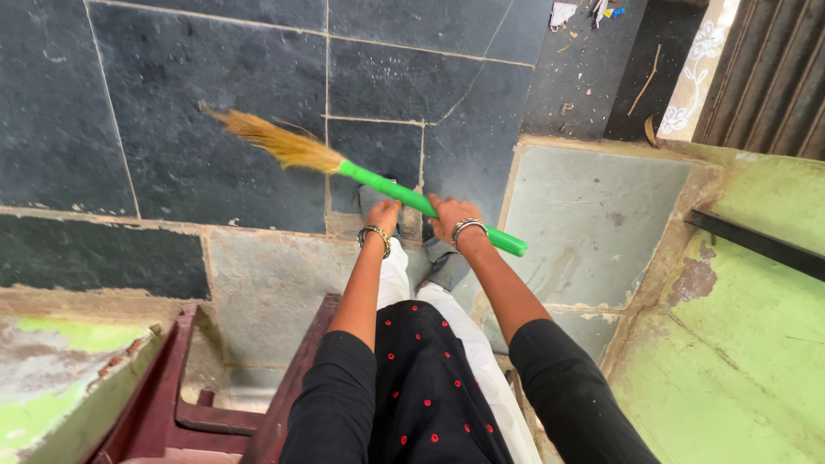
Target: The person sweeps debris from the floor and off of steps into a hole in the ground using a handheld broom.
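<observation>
Dark stone floor (215, 112) spreads beneath you; a maroon chair (185, 404) sits lower left. Your left hand (384, 215) and right hand (453, 216) are both closed around the green broom (378, 182), bristles lifted leftward. Swinging wide risks scattering the litter (584, 13) further.

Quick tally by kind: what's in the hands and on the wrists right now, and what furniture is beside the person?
Brooms: 1, a green-handled grass broom gripped by the left hand and the right hand
Wrist bangles: 2, the gold bangle on the left wrist and the silver bangle on the right
Chairs: 1, the maroon plastic chair
Total: 4
</observation>
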